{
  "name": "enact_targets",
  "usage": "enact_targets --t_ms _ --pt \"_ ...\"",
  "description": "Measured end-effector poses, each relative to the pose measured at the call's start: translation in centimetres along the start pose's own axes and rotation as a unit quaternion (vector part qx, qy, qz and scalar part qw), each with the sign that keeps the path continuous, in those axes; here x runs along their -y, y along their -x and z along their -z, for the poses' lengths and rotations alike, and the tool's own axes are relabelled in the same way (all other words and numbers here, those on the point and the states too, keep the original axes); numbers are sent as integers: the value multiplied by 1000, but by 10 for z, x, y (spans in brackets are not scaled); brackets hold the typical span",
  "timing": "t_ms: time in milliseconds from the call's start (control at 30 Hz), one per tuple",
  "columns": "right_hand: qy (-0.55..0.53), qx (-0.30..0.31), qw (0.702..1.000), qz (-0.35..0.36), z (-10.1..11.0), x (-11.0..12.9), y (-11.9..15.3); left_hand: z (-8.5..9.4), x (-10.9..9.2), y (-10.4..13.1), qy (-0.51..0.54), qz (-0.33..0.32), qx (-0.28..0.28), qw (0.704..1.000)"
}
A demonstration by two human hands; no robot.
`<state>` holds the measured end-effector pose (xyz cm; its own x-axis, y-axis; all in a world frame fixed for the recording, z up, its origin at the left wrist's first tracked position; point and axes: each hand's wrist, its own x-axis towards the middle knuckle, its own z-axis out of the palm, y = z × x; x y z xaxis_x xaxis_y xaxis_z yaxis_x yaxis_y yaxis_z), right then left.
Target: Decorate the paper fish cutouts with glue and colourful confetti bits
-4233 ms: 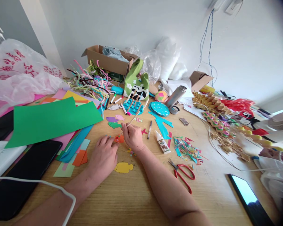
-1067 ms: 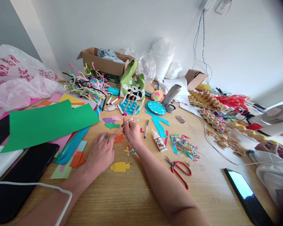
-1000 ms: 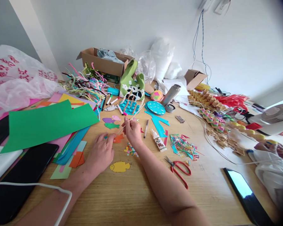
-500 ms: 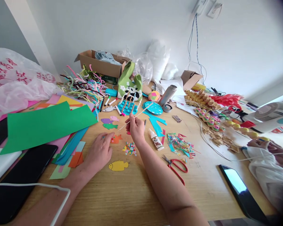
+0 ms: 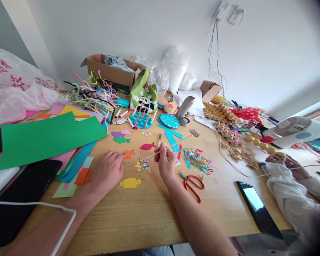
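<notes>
My right hand [image 5: 165, 163] is closed on a thin wooden stick [image 5: 150, 156], whose lower tip hovers by a heap of small coloured paper dots [image 5: 143, 165]. At the left edge of an orange paper fish [image 5: 128, 154] lies my left hand [image 5: 109, 168], palm down, fingertips at the fish and partly hidden. A yellow paper fish [image 5: 131, 182] is below the dots. Above them are a red paper fish [image 5: 147, 146], a green one [image 5: 121, 140] and a small patterned one [image 5: 146, 133]. My right hand mostly hides the white glue bottle [image 5: 177, 163].
Red-handled scissors [image 5: 194, 185] and paper scraps [image 5: 197, 159] lie right of my right hand. Coloured sheets [image 5: 50, 137] are stacked at left. A phone [image 5: 258, 208] lies at right, near another person's hands [image 5: 289, 165]. A steel flask [image 5: 185, 107] leans behind.
My right hand has moved right and down with the stick, bringing its tip to the dots and uncovering the red fish. My left hand stays beside the orange fish. The view has shifted slightly.
</notes>
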<state>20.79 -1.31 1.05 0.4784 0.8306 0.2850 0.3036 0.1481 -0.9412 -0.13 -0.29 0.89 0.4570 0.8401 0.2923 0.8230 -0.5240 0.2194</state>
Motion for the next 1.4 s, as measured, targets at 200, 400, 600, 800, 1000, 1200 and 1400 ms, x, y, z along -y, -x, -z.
enact_targets --t_ms 200,400,600,800,1000,1200,1400 --pt "50 -14 997 61 5 -5 1 -4 -1 2 -2 -23 26 999" --pt "155 26 968 197 16 -16 -4 -5 0 2 13 -20 23 999" --pt "201 45 941 267 20 -17 -4 -3 1 2 26 -11 17 999" --pt "138 14 963 230 17 -18 -4 -4 3 2 26 -16 9 999" --pt "87 -3 983 164 16 -19 -4 -7 7 2 18 -27 4 999" --pt "81 25 984 156 16 -15 3 -10 11 1 19 -41 -30 999" --pt "38 56 986 153 10 -9 8 -12 14 3 25 -58 -54 997"
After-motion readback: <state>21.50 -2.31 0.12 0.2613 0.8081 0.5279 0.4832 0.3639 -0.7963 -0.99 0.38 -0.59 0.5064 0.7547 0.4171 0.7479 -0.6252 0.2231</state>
